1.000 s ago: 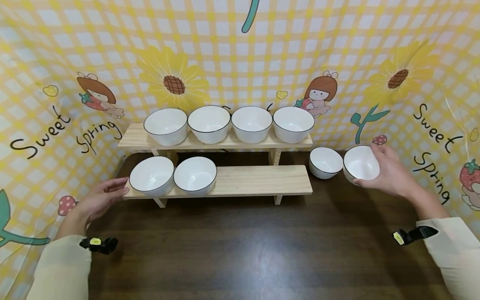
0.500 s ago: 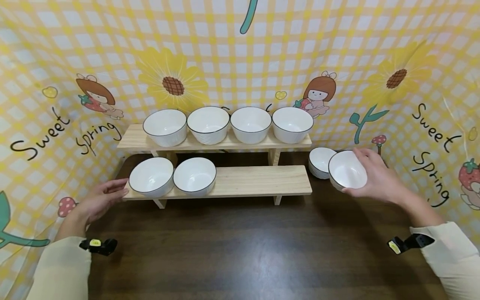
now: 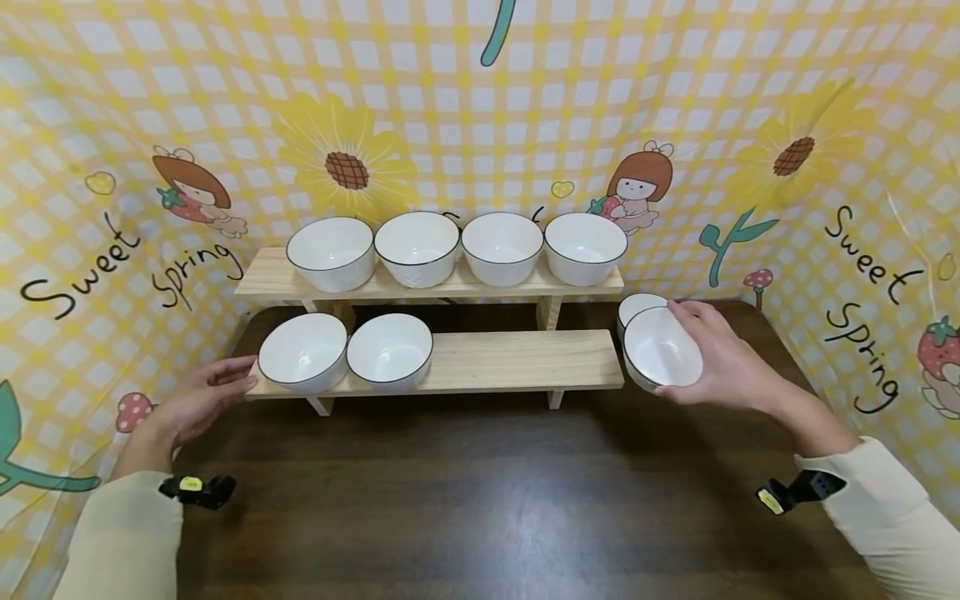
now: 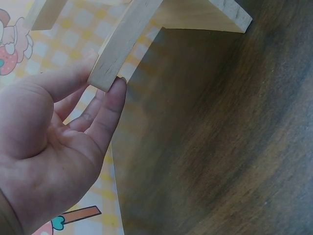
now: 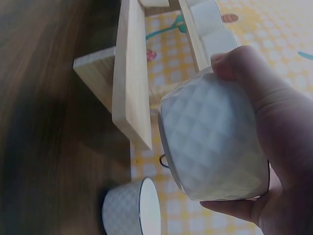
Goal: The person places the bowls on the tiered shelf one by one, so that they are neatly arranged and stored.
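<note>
My right hand grips a white bowl with a dark rim, held tilted just right of the lower shelf board. In the right wrist view, thumb and fingers span the dimpled outside of this bowl. Partly hidden behind it, another white bowl stands on the table. My left hand pinches the left end of the lower board; the left wrist view shows the board's end between thumb and fingers. Two white bowls sit side by side on the left half of that board.
Several white bowls stand in a row on the upper board of the two-tier wooden rack. A yellow checked cloth hangs behind and at both sides. Dark brown tabletop lies in front of the rack.
My right hand has carried the gripped bowl leftward, from beside the standing bowl to in front of it, near the lower board's right end. The left hand stays put.
</note>
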{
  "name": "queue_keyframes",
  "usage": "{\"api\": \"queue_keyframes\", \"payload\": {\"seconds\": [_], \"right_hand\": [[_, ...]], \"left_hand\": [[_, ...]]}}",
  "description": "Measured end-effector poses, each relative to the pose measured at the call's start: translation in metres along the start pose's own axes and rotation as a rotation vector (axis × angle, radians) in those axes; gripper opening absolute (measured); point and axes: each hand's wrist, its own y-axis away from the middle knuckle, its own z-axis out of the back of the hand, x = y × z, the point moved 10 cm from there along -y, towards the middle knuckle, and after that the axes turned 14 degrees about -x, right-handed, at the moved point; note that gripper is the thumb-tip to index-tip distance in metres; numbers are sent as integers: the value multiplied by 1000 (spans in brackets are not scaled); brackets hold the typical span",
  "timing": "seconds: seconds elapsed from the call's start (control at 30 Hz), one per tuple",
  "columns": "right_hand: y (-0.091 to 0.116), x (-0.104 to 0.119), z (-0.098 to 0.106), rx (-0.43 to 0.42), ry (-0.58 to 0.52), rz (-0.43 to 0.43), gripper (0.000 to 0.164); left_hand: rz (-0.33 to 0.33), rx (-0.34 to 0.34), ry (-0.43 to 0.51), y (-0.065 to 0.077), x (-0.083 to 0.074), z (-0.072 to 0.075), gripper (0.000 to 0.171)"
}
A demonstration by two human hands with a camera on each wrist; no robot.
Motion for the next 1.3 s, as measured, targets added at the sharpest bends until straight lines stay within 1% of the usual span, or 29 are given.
{"api": "queue_keyframes", "payload": {"seconds": [0.1, 0.3, 0.43, 0.5, 0.63, 0.7, 0.87, 0.93, 1.17, 1.3], "right_hand": [[-2, 7, -6, 5, -18, 11, 114], [-6, 17, -18, 40, -50, 2, 113], [-9, 24, -27, 66, -76, -8, 112], [-11, 27, -32, 80, -77, -14, 113], [-14, 32, -42, 104, -74, -16, 114], [-16, 35, -47, 114, -77, -9, 114], [-20, 42, -59, 129, -103, 6, 115], [-22, 45, -63, 132, -111, 6, 115], [-29, 53, -76, 143, -119, 1, 115], [-35, 59, -83, 148, -127, 1, 116]], "left_hand": [[3, -4, -1, 1, 0, 0, 77], [7, -8, -21, 1, 0, 0, 79], [-7, -6, -14, 1, -2, 0, 77], [-16, -9, 4, 1, -1, 0, 72], [-22, -17, 41, -1, 1, 1, 54], [-21, -20, 47, -1, 1, 1, 51], [-17, -22, 15, 1, 0, 1, 68], [-14, -23, 1, 2, 0, 1, 72], [-14, -32, -47, -1, 3, 3, 76], [-2, -34, -63, -2, 6, 3, 78]]}}
